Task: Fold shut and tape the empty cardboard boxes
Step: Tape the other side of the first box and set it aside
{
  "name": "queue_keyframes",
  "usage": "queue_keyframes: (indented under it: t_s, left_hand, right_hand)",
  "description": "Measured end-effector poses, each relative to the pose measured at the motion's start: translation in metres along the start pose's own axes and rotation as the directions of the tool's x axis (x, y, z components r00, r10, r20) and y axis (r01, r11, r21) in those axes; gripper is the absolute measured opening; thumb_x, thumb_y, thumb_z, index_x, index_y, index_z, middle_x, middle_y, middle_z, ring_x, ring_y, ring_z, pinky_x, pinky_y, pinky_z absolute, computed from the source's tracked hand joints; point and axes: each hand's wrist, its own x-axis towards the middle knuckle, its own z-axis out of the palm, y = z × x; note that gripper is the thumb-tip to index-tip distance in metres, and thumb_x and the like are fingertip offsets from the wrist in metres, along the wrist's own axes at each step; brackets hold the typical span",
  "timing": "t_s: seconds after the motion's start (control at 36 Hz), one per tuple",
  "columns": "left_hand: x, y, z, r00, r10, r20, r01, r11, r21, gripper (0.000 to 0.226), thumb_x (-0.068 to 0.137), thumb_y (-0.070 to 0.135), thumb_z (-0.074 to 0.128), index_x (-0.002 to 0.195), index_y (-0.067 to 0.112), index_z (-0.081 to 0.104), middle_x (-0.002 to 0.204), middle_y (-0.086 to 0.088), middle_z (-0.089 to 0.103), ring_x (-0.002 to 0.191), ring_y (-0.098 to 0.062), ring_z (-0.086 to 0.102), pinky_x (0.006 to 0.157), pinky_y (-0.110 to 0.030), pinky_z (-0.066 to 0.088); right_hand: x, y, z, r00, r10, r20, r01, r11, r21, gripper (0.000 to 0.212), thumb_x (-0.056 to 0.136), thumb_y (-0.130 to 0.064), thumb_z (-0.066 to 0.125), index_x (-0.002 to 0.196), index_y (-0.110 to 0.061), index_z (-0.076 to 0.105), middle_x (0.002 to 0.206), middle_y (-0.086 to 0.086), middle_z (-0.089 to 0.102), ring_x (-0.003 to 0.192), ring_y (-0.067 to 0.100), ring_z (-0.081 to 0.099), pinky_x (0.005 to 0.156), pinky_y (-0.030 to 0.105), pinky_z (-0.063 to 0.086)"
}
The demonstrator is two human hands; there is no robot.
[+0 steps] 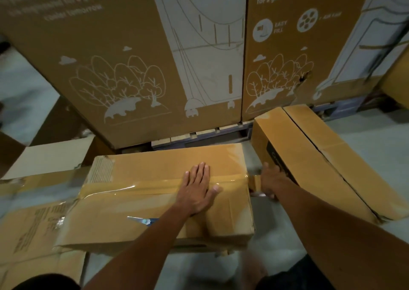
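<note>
Nearest you, a pair of scissors (143, 220) with blue handles lies on the top of the cardboard box (155, 205) in front of you, partly hidden by your left forearm. The box sits on the floor (287, 241) with its flaps folded shut, and a strip of brown tape (132, 189) runs across the top along the seam. Your left hand (197, 190) lies flat on that strip, fingers straight and spread, pressing it down. Just past the box's right edge, your right hand (273, 183) has its grip curled round the tape roll (256, 184), with the tape stretched from the roll to the box edge. Right of it a second box (321, 157), long and closed, lies at an angle. To the left lie flattened cartons (33, 230). Beyond, tall printed cartons (132, 57) stand on a pallet (199, 137).
</note>
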Motion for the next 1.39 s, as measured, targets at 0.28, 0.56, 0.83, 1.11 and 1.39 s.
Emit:
queue_keyframes:
  t_s: [0.28, 0.56, 0.83, 1.11, 1.39]
  left_hand:
    - [-0.033, -0.060, 0.000, 0.984, -0.177, -0.023, 0.174, 0.979, -0.102, 0.069, 0.100, 0.055, 0.007, 0.153, 0.016, -0.014, 0.159, -0.003, -0.024, 0.146, -0.020, -0.022, 0.118, -0.040, -0.013]
    - [-0.073, -0.142, -0.003, 0.939, -0.342, -0.024, 0.337, 0.935, -0.109, 0.068, 0.102, 0.053, 0.013, 0.154, 0.015, -0.009, 0.162, -0.006, -0.015, 0.149, -0.022, -0.015, 0.118, -0.039, -0.010]
    - [-0.116, -0.240, -0.006, 0.857, -0.504, -0.107, 0.498, 0.864, -0.077, 0.076, 0.097, 0.060, 0.010, 0.155, 0.012, -0.001, 0.163, -0.008, -0.003, 0.150, -0.022, -0.005, 0.121, -0.040, -0.004]
    - [-0.111, -0.222, -0.004, 0.804, -0.572, -0.161, 0.564, 0.820, -0.093, 0.077, 0.099, 0.057, 0.009, 0.154, 0.004, 0.001, 0.162, -0.017, -0.001, 0.150, -0.029, -0.006, 0.120, -0.043, -0.007]
    - [-0.104, -0.165, -0.011, 0.972, -0.235, -0.005, 0.230, 0.955, -0.186, 0.083, 0.089, 0.070, -0.002, 0.155, 0.019, -0.001, 0.163, -0.001, -0.008, 0.149, -0.015, -0.012, 0.118, -0.037, -0.011]
  right_hand:
    - [-0.041, -0.124, 0.049, 0.991, -0.125, 0.038, 0.127, 0.989, -0.072, 0.061, 0.099, -0.030, 0.037, 0.150, 0.000, 0.023, 0.157, 0.023, 0.015, 0.143, 0.041, 0.015, 0.117, 0.050, 0.018]
    - [-0.077, -0.221, 0.089, 0.981, -0.149, 0.128, 0.157, 0.986, -0.053, 0.071, 0.099, -0.023, 0.033, 0.152, 0.001, -0.008, 0.159, 0.022, -0.017, 0.147, 0.040, -0.012, 0.119, 0.049, -0.001]
    - [-0.100, -0.307, 0.123, 0.852, -0.489, 0.187, 0.506, 0.861, -0.056, 0.064, 0.101, -0.031, 0.022, 0.154, -0.002, 0.000, 0.162, 0.015, -0.010, 0.149, 0.033, -0.008, 0.120, 0.047, -0.001]
    - [-0.100, -0.310, 0.119, 0.733, -0.651, 0.199, 0.679, 0.717, -0.155, 0.056, 0.103, -0.030, 0.024, 0.154, -0.010, 0.012, 0.162, 0.004, 0.011, 0.149, 0.023, 0.010, 0.120, 0.042, 0.012]
    - [-0.067, -0.226, 0.073, 0.835, -0.504, 0.219, 0.545, 0.810, -0.215, 0.054, 0.101, -0.042, 0.023, 0.150, -0.020, 0.029, 0.159, -0.003, 0.024, 0.143, 0.020, 0.028, 0.110, 0.049, 0.030]
